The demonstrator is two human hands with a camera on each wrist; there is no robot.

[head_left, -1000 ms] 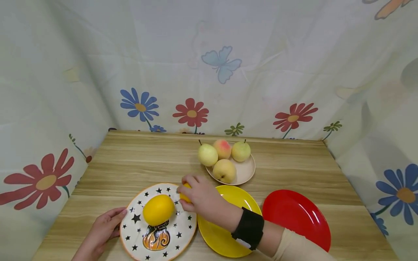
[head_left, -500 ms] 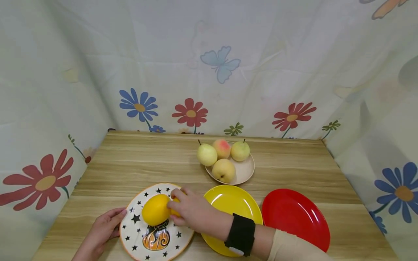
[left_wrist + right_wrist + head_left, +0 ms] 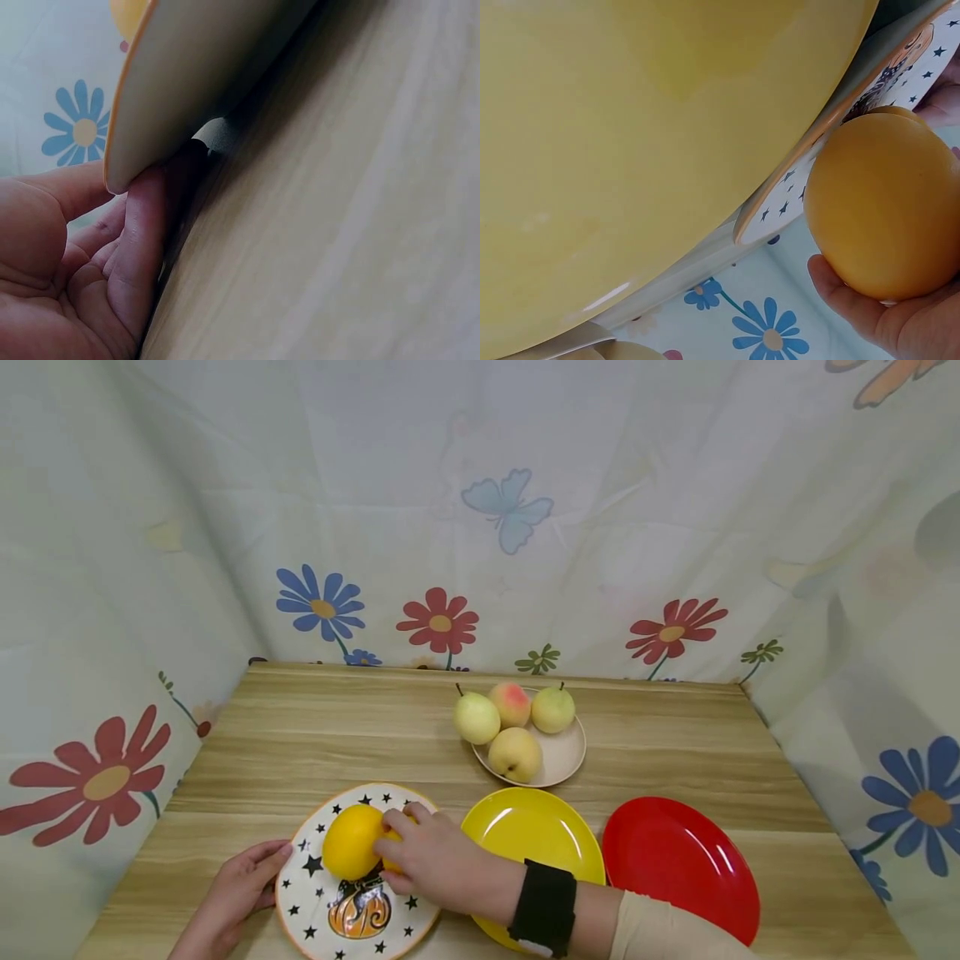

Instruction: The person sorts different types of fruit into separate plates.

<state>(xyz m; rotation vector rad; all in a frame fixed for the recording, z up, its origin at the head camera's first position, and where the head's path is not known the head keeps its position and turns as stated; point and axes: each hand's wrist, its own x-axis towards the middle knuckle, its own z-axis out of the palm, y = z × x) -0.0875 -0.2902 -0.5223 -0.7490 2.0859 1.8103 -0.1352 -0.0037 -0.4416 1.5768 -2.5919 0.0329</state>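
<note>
In the head view a white plate with black stars and a pumpkin picture point(image 3: 300, 902) lies at the near left. My left hand point(image 3: 243, 881) pinches its left rim; the left wrist view shows the thumb and fingers point(image 3: 146, 232) meeting the plate's edge point(image 3: 180, 82). On the plate rests a smooth, oval yellow fruit point(image 3: 348, 843). Over the plate's right half, my right hand point(image 3: 435, 864) grips a second yellow fruit point(image 3: 885, 206), right beside the first. Its fingers hide most of this fruit in the head view. I cannot tell whether it touches the plate.
A yellow plate point(image 3: 525, 827) lies partly under my right forearm, with a red plate point(image 3: 675, 852) to its right. Farther back, a small beige plate point(image 3: 566, 752) bears pears and a peach point(image 3: 512, 703). A flowered curtain point(image 3: 375, 510) surrounds the wooden table point(image 3: 337, 718).
My right hand has moved left across the starred plate with its yellow fruit, up to the other one. That fruit has shifted slightly left. My left hand has stayed at the rim.
</note>
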